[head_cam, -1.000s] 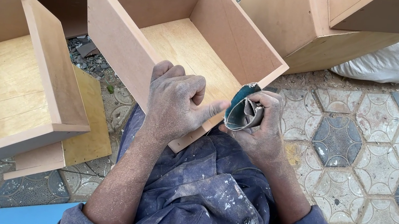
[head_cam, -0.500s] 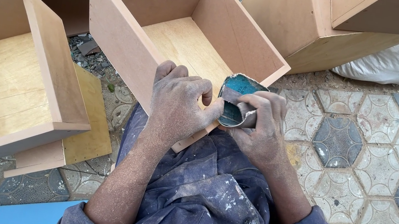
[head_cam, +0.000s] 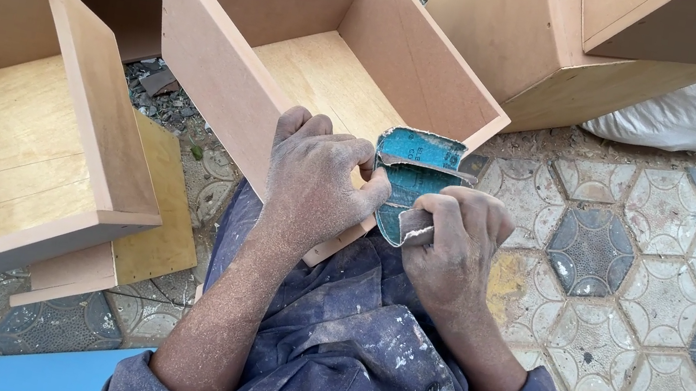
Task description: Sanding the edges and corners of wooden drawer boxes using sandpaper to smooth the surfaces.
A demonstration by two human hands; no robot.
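Head view, the only one: at the centre of the frame both hands meet over a worn piece of blue-green sandpaper (head_cam: 413, 173); a second ago it was a crumpled wad pinched in the right hand, half a second ago it had begun to open, and now it lies spread and nearly flat, its printed backing upward and a tear running across its upper part. The left hand (head_cam: 312, 185) is closed on the sheet's left edge with thumb and fingers, its heel resting over the near wall of the open wooden drawer box (head_cam: 296, 55); the right hand (head_cam: 453, 241) grips the lower right corner, where a pale grey fold of the abrasive side shows between thumb and forefinger. The hands are thus close together, both clamped on the same sheet, pulling it open between them; judged from this, the paper is being unfolded or refolded to bring up a fresher face, and no rubbing on the wood is under way at this moment.

The box itself has not shifted; it leans against the person's lap, above the paint-spattered blue trousers (head_cam: 357, 367). A second open box (head_cam: 15, 159) fills the left of the frame; more boxes stand at upper right; patterned hexagonal paving tiles (head_cam: 637, 272) cover the right side.
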